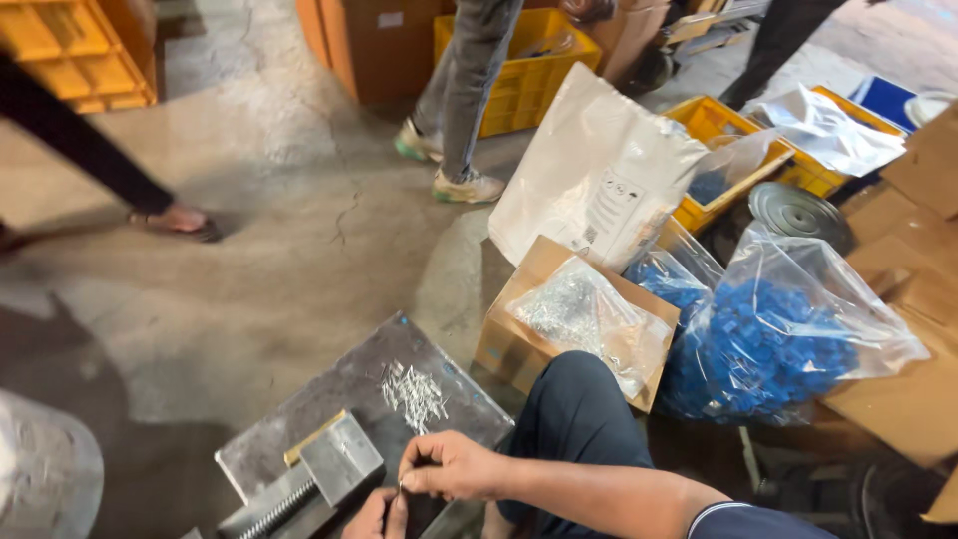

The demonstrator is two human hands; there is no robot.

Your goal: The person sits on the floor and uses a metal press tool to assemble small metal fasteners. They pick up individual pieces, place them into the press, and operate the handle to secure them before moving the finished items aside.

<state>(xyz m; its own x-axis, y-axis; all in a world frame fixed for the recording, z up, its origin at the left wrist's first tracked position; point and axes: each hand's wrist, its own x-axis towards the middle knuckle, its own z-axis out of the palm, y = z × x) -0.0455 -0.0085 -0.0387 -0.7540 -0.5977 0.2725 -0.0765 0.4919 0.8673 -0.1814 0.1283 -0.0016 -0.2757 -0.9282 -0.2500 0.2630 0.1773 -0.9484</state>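
The right hand (451,466) pinches a thin metal pin (399,488) in a tight grip, touching the left hand (377,515), whose grip I cannot tell. A pin pile (412,394) lies on the grey worktop (339,394) beside a metal block (341,458). Bagged blue parts (763,344) and a carton (559,319) crowd the right.

- Large white flat paper sack with a grey printed panel (597,170), leaning upright, centre.
- Open brown cardboard box (519,344) just below it, holding a clear plastic bag of small silvery metal parts (589,317).
- Clear plastic bag of blue plastic pieces (783,334), right; a smaller one (671,279) beside it.
- Tall brown cardboard carton with a white label (374,45), top centre.
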